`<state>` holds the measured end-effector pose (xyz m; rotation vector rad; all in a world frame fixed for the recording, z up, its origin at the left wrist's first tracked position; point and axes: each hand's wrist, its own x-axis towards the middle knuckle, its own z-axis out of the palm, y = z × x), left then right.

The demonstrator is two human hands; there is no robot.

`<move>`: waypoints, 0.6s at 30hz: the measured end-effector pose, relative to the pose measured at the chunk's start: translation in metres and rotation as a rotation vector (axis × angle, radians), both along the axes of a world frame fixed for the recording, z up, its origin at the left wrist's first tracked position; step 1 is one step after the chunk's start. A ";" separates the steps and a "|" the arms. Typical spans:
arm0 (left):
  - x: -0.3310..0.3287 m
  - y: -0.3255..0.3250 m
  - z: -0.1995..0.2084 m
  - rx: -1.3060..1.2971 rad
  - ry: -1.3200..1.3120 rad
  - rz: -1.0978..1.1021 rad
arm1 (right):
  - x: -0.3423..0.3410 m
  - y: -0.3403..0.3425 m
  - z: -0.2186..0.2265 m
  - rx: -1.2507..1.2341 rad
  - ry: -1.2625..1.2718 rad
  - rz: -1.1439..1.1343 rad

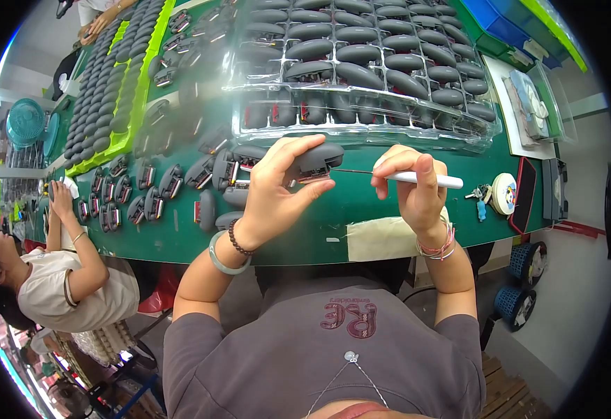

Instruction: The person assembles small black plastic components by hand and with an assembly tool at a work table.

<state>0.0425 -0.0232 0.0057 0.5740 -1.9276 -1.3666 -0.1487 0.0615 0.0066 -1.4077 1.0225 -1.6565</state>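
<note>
My left hand (pixel 272 187) pinches a dark grey rounded plastic part (pixel 321 158) between thumb and fingers, above the green table. Reddish and metallic pieces show on the part's underside. In my right hand (pixel 417 190) is a thin-shafted tool with a white handle (pixel 448 182), like a small screwdriver. Its dark shaft points left, and the tip reaches the right side of the part; whether it touches cannot be made out. More grey parts (pixel 207 209) lie loose on the table left of my left hand, several with their inner pieces showing.
Stacked clear plastic trays (pixel 361 127) full of grey parts stand ahead. Light green trays (pixel 120 140) with more parts run along the left. A beige cloth (pixel 382 239) lies at the near edge. Keys (pixel 482 192), a round pouch (pixel 504 193) and a red-edged flat device (pixel 524 195) are right. A co-worker (pixel 75 279) sits left.
</note>
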 end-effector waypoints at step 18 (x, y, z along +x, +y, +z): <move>-0.003 0.004 -0.002 0.086 0.045 -0.018 | 0.002 0.001 0.002 0.123 -0.119 0.014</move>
